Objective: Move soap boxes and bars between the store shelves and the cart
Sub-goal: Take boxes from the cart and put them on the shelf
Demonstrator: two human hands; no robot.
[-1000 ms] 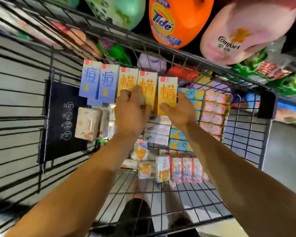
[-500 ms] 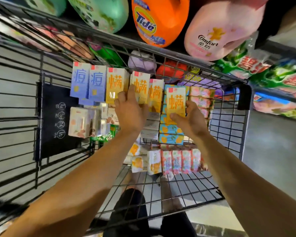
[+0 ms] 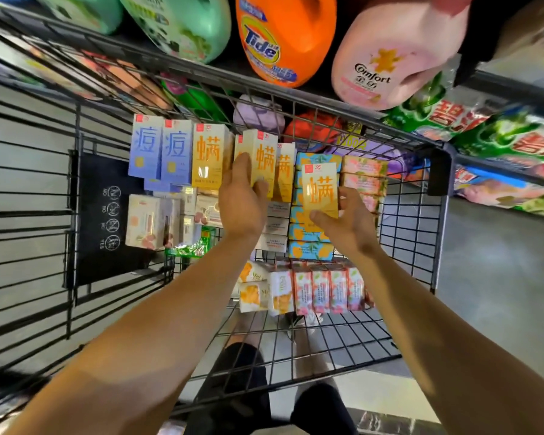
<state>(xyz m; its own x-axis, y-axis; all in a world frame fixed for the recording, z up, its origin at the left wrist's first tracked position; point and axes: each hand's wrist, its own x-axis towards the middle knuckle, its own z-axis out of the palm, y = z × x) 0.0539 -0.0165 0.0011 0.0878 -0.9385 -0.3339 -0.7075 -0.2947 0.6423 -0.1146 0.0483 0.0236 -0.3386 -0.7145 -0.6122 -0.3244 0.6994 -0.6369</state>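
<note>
Cart (image 3: pixel 415 215) of soap boxes, hands (image 3: pixel 242 196) gripping two

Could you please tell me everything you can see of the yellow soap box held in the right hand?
The yellow cardboard soap box is a tall, flat carton with a large orange Chinese character on its face, a small red square at its top left corner and fine print below. It looks closed and undamaged. It stands nearly upright, face toward the camera, lifted in front of the stacked blue floral boxes inside the black wire cart. The right hand pinches its lower end, thumb under the bottom edge, fingers on the right side.
</note>
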